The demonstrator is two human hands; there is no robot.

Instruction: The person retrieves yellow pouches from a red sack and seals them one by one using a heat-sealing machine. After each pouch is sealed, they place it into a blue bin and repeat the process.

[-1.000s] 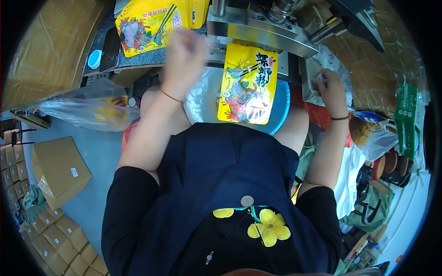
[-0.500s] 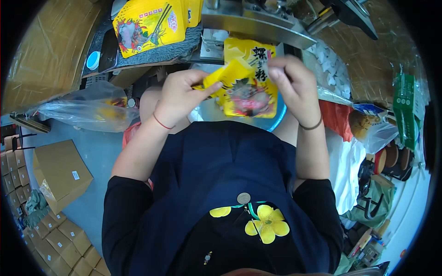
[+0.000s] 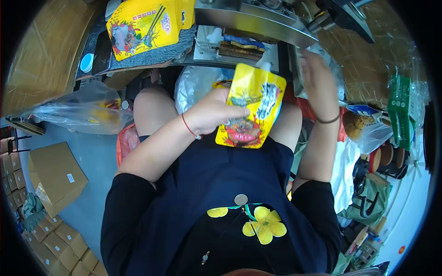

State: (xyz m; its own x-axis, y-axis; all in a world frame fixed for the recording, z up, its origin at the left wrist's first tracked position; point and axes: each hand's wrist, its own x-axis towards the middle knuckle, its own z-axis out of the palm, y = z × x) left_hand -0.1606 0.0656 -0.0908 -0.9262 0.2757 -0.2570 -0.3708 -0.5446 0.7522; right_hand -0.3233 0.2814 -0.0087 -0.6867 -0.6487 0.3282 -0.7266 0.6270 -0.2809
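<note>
My left hand grips a yellow printed food pouch above my lap, thumb across its front. The pouch is tilted and carries black lettering and a picture of a bowl. A small white piece shows at its upper edge. To the right, my right hand is raised at the edge of the work table, smeared by motion, so I cannot tell what its fingers hold. Behind the pouch, between my knees, a clear plastic bag hangs, with another yellow pouch partly hidden beside it.
Yellow pouches lie stacked on a grey cloth at the back left, near a blue cap. A metal machine stands ahead over a white plate. Cardboard boxes sit on the floor to the left.
My left hand has brought the pouch lower and to the right. My right hand has left the pouch and moved right, to the table edge. The machine's plate is now uncovered.
</note>
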